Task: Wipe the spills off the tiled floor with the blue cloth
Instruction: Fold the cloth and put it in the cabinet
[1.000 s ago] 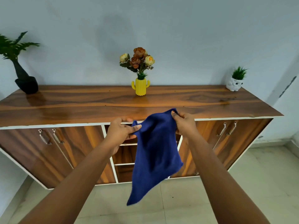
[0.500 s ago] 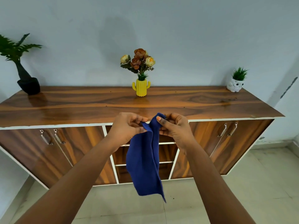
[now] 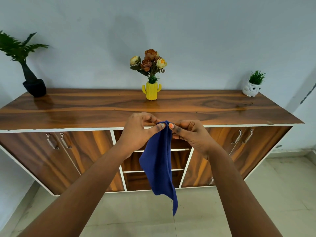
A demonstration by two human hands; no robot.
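Blue cloth [image 3: 158, 161], folded, limp btwn both hands

We see a wooden sideboard [image 3: 102, 108] standing on the tiled floor [image 3: 256, 194]. On its top stand a black-potted plant [image 3: 34, 86], a yellow cactus vase [image 3: 151, 90] and a white owl planter [image 3: 251, 88].

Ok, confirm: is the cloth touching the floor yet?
No: the cloth hangs from both hands above the floor, in front of the cabinet.
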